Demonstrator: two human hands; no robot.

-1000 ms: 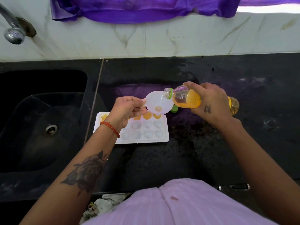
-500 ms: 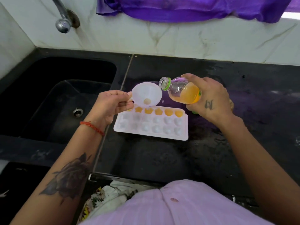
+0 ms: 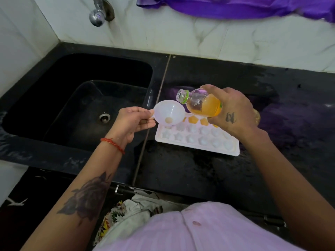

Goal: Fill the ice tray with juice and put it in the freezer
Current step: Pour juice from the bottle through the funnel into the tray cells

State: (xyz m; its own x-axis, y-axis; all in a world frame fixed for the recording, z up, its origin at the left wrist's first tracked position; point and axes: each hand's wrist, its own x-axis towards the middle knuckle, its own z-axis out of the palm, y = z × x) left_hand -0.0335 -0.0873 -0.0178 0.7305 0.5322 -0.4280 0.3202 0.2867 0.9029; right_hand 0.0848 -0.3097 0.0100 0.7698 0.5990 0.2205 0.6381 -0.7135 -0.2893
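A white ice tray (image 3: pixel 196 140) lies on the black counter, just right of the sink. Its far row holds orange juice; the nearer cells look pale and dry. My left hand (image 3: pixel 133 122) grips the tab of a white funnel (image 3: pixel 169 113), held over the tray's far left corner. My right hand (image 3: pixel 231 109) holds an uncapped juice bottle (image 3: pixel 201 104), tilted with its mouth raised just above the funnel's right rim. No juice is flowing from it. The orange juice sits in the bottle's lower part.
A black sink (image 3: pixel 78 100) with a drain lies to the left, a chrome tap (image 3: pixel 97 14) above it. The white marble wall carries a purple cloth (image 3: pixel 235 6). A patterned cloth (image 3: pixel 130 209) hangs below the counter (image 3: pixel 199 178) front edge.
The view has swung left, bringing more sink into sight. The bottle's mouth has lifted away from the funnel, and the funnel has shifted toward the tray's left end.
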